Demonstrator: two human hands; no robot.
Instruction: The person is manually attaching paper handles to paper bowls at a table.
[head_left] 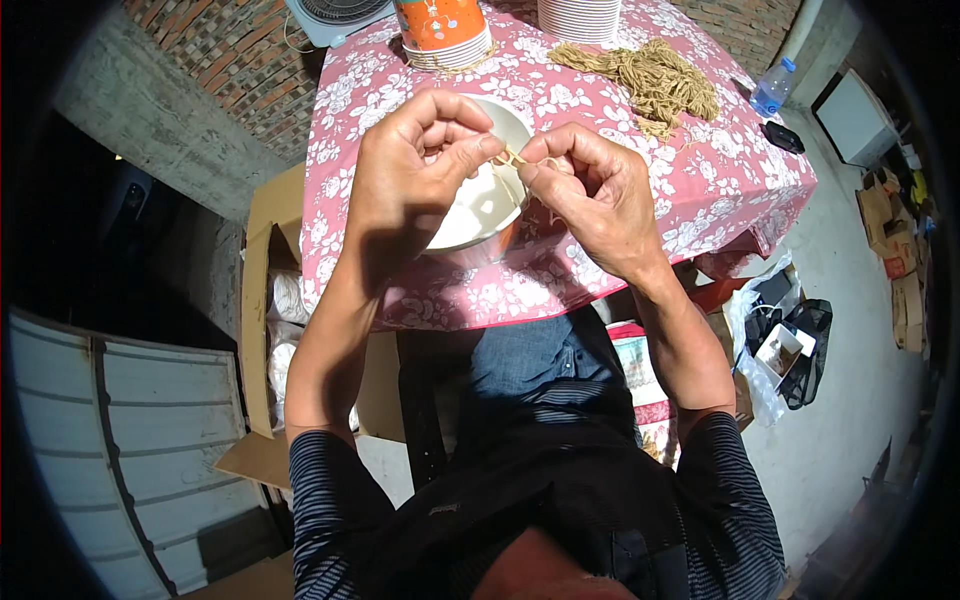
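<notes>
My left hand and my right hand meet above a white paper cup that stands on the pink flowered tablecloth. Both pinch a short piece of tan string between thumb and forefinger, right over the cup's open mouth. The string runs from one pinch to the other, and a thin strand hangs down toward the cup's rim.
A heap of tan string lies at the table's far right. A stack of orange cups and a stack of white cups stand at the back. An open cardboard box sits left of the table; bags and a plastic bottle lie right.
</notes>
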